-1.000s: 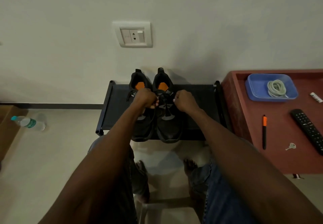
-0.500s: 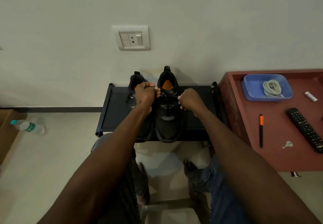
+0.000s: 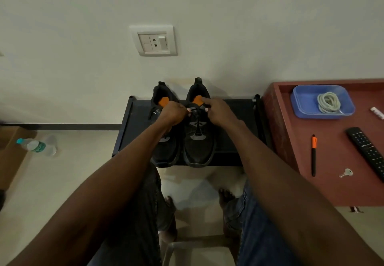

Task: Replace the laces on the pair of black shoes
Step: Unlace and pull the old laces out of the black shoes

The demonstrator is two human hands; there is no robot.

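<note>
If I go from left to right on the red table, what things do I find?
Orange-capped black pen → small silver key → blue plastic tray holding a coiled pale rope → black remote control.

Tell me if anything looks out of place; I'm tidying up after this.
A plastic water bottle lies on its side on the floor at the left, by a cardboard box. A loose key sits on the red table. Nothing looks spilled or damaged.

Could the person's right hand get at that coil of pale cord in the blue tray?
Probably yes. The right hand is busy at the black shoe's laces, but the coil of pale cord lies uncovered in the open blue plastic tray on that side, nothing between.
</note>
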